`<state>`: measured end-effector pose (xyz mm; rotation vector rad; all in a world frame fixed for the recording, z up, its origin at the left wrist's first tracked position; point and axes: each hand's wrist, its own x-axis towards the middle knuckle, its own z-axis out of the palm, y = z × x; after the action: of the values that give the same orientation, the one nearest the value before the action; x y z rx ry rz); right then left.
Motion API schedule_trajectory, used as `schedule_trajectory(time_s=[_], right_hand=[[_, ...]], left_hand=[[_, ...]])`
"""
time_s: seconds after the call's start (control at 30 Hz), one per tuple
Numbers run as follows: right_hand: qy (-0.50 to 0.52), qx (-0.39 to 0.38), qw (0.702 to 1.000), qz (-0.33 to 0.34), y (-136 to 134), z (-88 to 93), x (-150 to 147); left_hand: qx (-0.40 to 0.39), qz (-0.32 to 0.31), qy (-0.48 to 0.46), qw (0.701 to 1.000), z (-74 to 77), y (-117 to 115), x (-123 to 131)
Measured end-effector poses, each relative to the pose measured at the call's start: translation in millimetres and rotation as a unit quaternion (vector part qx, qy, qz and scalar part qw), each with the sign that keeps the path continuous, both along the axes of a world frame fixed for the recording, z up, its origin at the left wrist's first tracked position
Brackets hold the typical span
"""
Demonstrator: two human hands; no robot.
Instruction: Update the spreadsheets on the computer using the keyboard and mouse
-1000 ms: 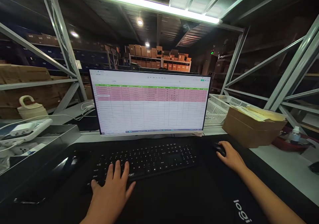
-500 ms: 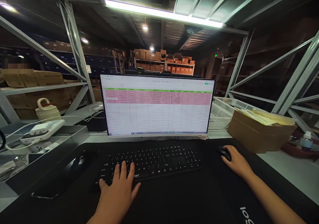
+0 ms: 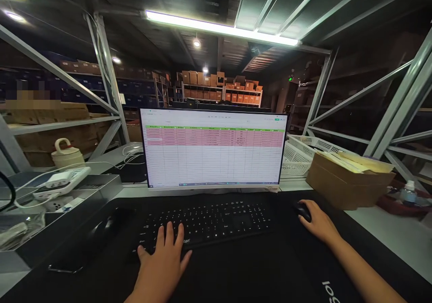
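My left hand [image 3: 164, 256] lies with spread fingers over the lower left part of a black keyboard [image 3: 216, 224]. My right hand [image 3: 319, 222] is wrapped over a black computer mouse [image 3: 303, 211] to the right of the keyboard. Both rest on a large black desk mat [image 3: 243, 267] with white lettering at its lower right. Behind the keyboard stands a monitor [image 3: 216, 163]. On its screen is a spreadsheet with a green header row and several pink rows; the text is too small to read.
Right of the monitor are a cardboard box [image 3: 347, 186] with yellowish envelopes and white perforated baskets [image 3: 297, 159]. At left, a grey tray [image 3: 77, 217] holds a power strip [image 3: 69, 181]; a cream bottle [image 3: 68, 154] stands behind. Metal rack posts [image 3: 108, 73] flank the desk.
The camera view has shifted slightly, so the scene sits a little lower. Both hands keep the same places, the left over the keyboard and the right on the mouse.
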<state>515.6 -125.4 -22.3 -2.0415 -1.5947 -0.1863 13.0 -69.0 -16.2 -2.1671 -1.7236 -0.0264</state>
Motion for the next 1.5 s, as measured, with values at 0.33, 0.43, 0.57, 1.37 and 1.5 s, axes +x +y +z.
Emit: schedule_trajectory(time_s=[0.33,0.43,0.57,1.37,1.5], right_hand=[[0.006,0.007,1.000,-0.006,0.4,5.6,-5.8],[0.007,0.004,1.000,-0.016,0.1,5.7,-6.7],[0.012,0.017,1.000,-0.020,0.9,0.6,-3.3],[0.005,-0.006,0.999,-0.039,3.4,-0.9,-0.7],[0.000,0.002,0.999,-0.032,3.3,-0.9,-0.6]], left_hand=[[-0.030,-0.007,-0.007,0.999,12.8,-3.9,1.6],[-0.018,-0.005,-0.010,1.000,10.3,-2.9,1.7],[-0.013,-0.008,-0.023,1.000,7.8,-1.8,0.8],[0.024,-0.012,-0.017,1.000,2.5,-2.5,0.0],[0.021,-0.012,-0.023,0.999,0.0,-0.8,-1.2]])
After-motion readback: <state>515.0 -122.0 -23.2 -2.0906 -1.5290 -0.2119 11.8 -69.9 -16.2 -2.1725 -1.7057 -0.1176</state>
